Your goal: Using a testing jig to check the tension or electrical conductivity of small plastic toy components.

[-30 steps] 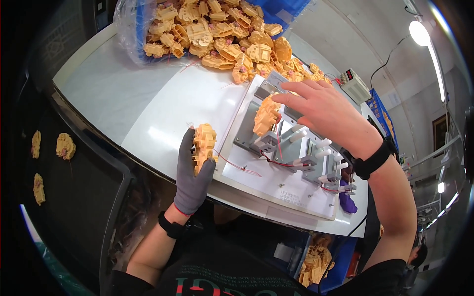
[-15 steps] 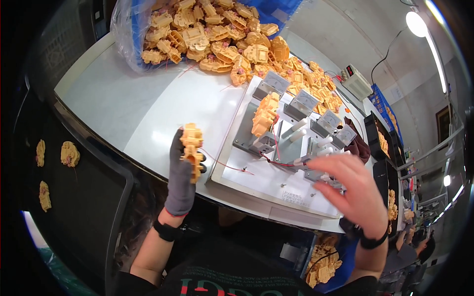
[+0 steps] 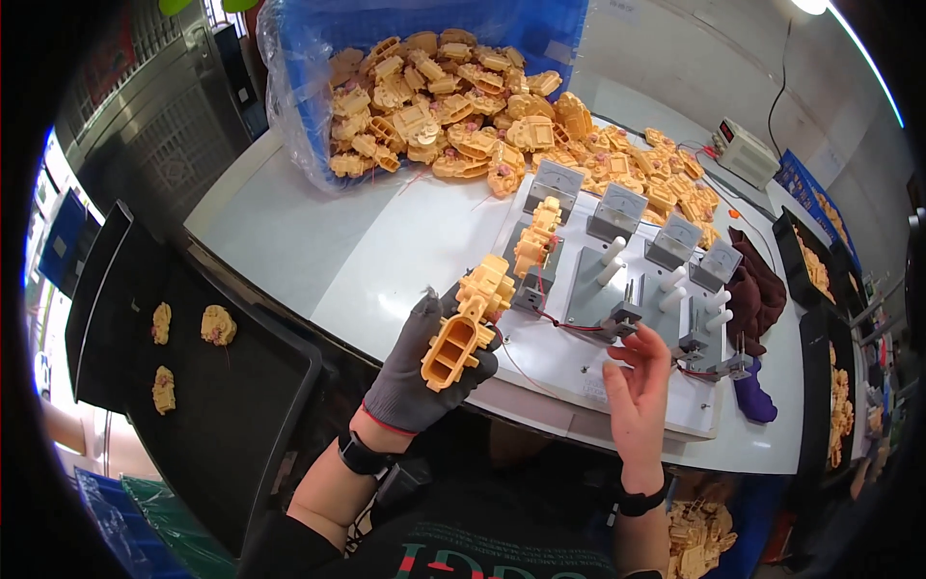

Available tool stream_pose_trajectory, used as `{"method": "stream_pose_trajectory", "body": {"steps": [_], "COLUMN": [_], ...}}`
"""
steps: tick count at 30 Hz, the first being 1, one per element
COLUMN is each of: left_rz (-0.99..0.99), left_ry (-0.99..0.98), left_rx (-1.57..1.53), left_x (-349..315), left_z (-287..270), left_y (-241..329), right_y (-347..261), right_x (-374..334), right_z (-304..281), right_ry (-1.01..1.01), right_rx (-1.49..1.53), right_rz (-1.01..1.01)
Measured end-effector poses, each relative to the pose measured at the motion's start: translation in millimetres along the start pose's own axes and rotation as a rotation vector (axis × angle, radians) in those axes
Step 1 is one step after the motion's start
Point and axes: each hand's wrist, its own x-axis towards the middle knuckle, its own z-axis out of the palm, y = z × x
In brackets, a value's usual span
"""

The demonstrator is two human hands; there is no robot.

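Observation:
My left hand, in a grey glove with dark fingertips, is closed around a yellow plastic housing. Two open compartments of the housing face up, and a thin red wire trails from it. The hand is just left of the test fixture's white board. A second yellow housing stands at the fixture's left station. My bare right hand is over the board's front edge, its fingers apart and slightly curled. Its fingertips are close to a small dark terminal block with red and black wires; I cannot tell whether they touch.
A blue crate lined with clear plastic spills many housings across the table's back. Analog meters and white posts stand on the fixture. A black tray with several housings lies left. Dark cloth and a purple object lie right.
The view has shifted. My left hand has brought its housing closer to the fixture and tilted it. My right hand, blurred before, has drawn back to the board's front edge.

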Motion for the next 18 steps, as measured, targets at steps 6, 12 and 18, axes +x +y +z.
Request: {"method": "stream_pose_trajectory", "body": {"steps": [6,12,18], "left_rz": [-0.017,0.014,0.108], "left_ry": [0.085,-0.015,0.027], "left_rx": [0.012,0.067,0.517], "left_x": [6.3,18.9,18.2], "left_z": [4.6,10.8,44.0], "left_y": [-1.9,3.6,14.4], "right_y": [5.2,7.9,5.8], "right_x": [1.4,-0.6,4.7], "right_z": [2.9,-0.9,-3.3], "right_ry": [0.0,0.006,-0.005], "right_rx": [0.045,0.052,0.051], "right_rz": [-0.038,-0.07,-0.063]}}
